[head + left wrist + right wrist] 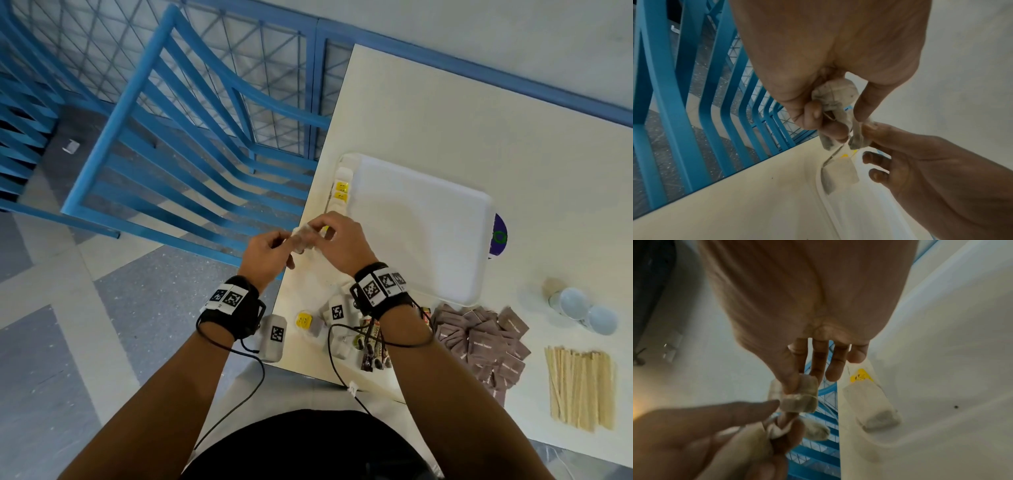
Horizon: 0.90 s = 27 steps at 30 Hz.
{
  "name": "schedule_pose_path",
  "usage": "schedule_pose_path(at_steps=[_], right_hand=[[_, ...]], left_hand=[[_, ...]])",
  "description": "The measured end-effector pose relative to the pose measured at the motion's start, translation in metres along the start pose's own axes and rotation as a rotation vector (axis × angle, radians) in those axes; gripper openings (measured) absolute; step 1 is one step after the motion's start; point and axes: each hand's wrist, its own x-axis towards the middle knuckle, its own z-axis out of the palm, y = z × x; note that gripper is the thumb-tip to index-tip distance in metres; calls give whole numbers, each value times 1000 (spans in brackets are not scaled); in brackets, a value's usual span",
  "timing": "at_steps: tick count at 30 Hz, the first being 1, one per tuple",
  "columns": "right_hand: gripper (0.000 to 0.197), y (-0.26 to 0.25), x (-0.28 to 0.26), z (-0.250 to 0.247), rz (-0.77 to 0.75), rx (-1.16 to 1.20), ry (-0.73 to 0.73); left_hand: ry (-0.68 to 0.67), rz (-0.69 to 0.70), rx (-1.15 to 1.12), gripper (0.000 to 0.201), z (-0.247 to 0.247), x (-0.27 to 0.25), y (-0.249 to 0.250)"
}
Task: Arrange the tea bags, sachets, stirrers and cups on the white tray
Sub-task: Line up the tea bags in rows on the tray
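The tea bags [799, 400] looked like thin, matt, porous paper, the white tray [418, 219] smooth matt plastic, the stirrers [579, 387] pale bare wood, the sachets [486, 339] matt brown paper.

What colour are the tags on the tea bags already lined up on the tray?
Yellow tags, clearest in the head view.

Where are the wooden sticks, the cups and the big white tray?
wooden stirrers [580, 389]: head view, middle of the pile.
cups [573, 303]: head view, base of the nearer cup.
white tray [421, 233]: head view, bare floor.
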Motion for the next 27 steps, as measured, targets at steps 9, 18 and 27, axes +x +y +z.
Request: schedule_pose_path(at_steps=[9,18,27], right_hand=[[11,21,-15,-30,194,202,174],[11,42,-34,-1,349,127,58],[14,41,-18,11,397,-31,218]], left_hand=[[59,-4,55,7,-3,-1,-17],[35,-38,96,14,-3,-3,-24],[29,-34,98,14,-5,-5,-24]])
